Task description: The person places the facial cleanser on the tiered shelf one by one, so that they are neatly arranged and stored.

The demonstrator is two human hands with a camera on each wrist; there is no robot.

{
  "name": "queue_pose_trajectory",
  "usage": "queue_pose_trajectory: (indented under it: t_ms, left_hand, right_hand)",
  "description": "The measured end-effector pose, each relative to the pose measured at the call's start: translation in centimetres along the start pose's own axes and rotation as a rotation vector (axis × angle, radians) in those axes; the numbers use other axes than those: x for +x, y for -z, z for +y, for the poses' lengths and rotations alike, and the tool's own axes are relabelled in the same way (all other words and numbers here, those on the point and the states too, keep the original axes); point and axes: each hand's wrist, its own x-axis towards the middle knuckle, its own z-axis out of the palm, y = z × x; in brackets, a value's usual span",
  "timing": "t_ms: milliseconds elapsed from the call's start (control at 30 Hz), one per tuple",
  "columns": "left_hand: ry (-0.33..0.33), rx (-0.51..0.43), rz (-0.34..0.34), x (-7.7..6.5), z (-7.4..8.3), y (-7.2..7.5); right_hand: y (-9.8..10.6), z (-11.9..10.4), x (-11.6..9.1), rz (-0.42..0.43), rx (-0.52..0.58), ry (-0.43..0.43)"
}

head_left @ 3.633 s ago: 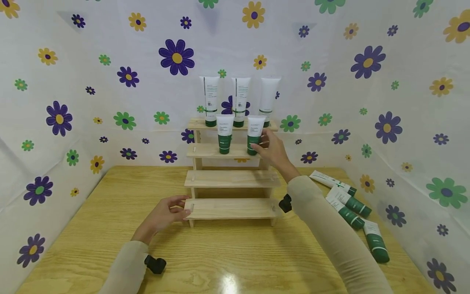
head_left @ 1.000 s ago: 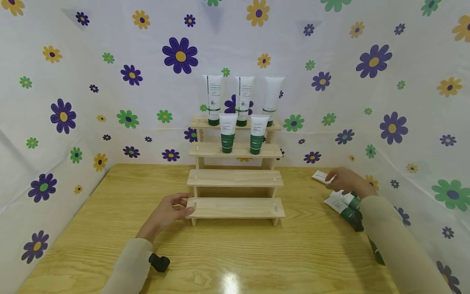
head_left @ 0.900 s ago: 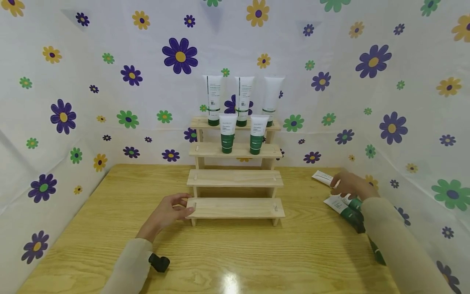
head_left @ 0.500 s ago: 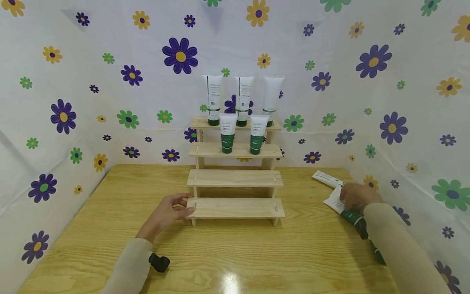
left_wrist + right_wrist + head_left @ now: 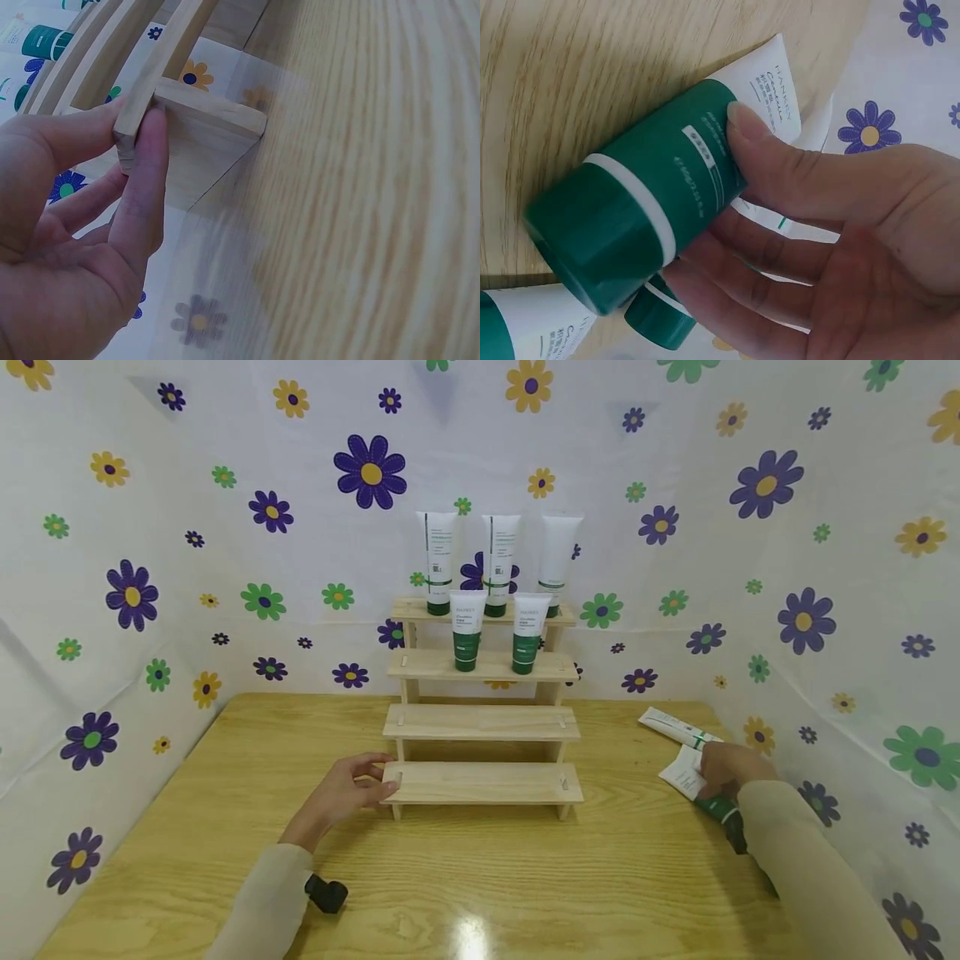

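My left hand point(image 5: 341, 795) pinches the left end of the lowest shelf of a stepped wooden display stand point(image 5: 480, 783); in the left wrist view the thumb and index finger point(image 5: 146, 172) are on either side of the board. Over at the right, my right hand point(image 5: 731, 768) holds a white and green cosmetic squeeze tube point(image 5: 667, 161) lying by the other tubes. The thumb presses on its printed front and the fingers are curled underneath. Three tall tubes point(image 5: 440, 556) stand on the top shelf, and two shorter tubes point(image 5: 467, 631) stand on the shelf below.
A slim white tube point(image 5: 671, 723) lies behind my right hand. Another tube point(image 5: 536, 322) shows at the lower left of the right wrist view, and a green cap point(image 5: 660, 319) pokes out under the held one. Flower-printed cloth point(image 5: 300, 527) surrounds the wooden table point(image 5: 450, 877).
My right hand has left the short tube now standing on the second shelf, moved right to the lying tubes, passed over the slim one and taken hold of another. The left hand stays put.
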Motion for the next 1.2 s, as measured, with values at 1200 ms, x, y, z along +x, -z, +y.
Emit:
queue_pose_trajectory:
  t_ms: [1200]
  left_hand:
    - [0.016,0.004,0.002,0.2,0.2,0.0]
  right_hand:
    - [3.2,-4.3,-2.4,0.084,0.383,0.347]
